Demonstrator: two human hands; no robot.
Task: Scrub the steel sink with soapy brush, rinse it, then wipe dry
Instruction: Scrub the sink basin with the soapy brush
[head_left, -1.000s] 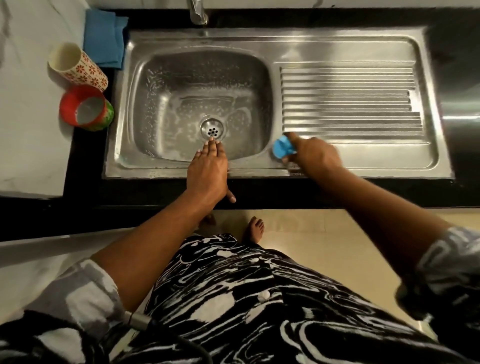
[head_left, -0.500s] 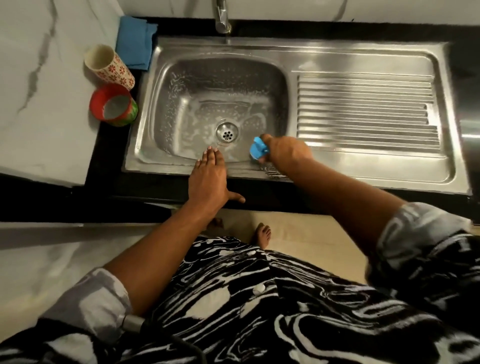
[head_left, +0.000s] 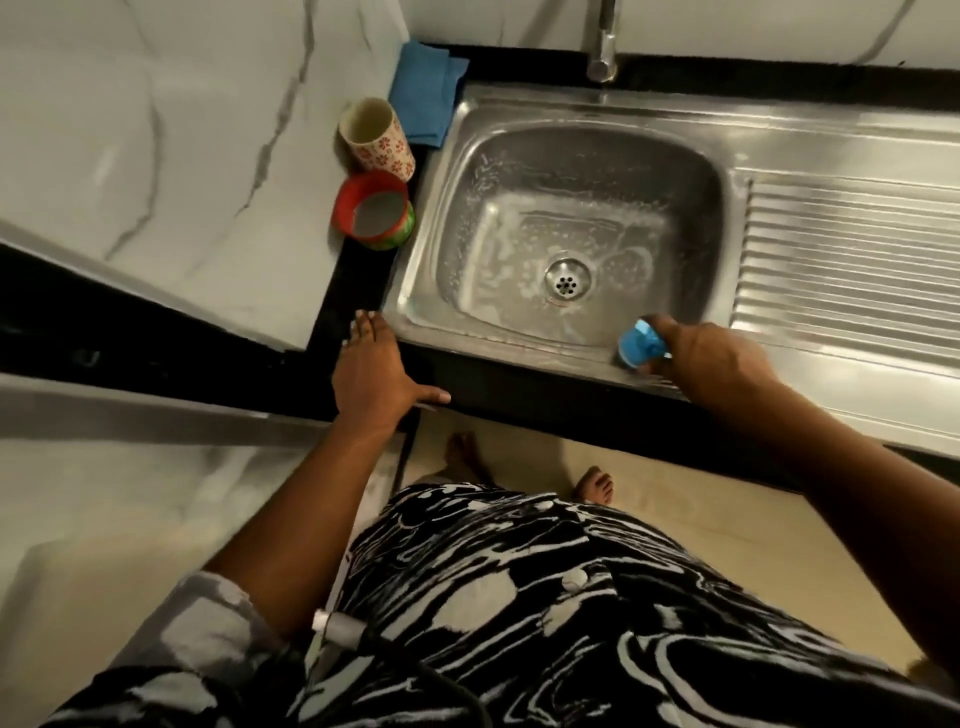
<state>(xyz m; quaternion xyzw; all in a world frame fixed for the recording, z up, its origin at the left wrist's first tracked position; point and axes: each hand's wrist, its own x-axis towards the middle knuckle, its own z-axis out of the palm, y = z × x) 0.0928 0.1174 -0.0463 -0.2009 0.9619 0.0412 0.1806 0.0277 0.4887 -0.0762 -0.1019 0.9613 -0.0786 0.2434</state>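
Note:
The steel sink (head_left: 452, 332) has a soapy basin with suds streaked around the drain (head_left: 567, 279). My right hand (head_left: 711, 361) grips a blue brush (head_left: 640, 344) and presses it on the basin's near right rim. My left hand (head_left: 371, 376) rests flat with straight fingers on the black counter edge, just left of the sink's near left corner. The tap (head_left: 602, 39) stands over the back of the basin with no water running.
A ribbed drainboard (head_left: 852, 260) lies right of the basin. On the left stand a flower-patterned cup (head_left: 376, 136) and a red and green bowl (head_left: 374, 212), with a folded blue cloth (head_left: 425, 93) behind them. White marble counter (head_left: 156, 156) spreads left.
My left hand has slid left off the sink's front rim onto the black counter. The brush stays on the near rim. The view has swung left.

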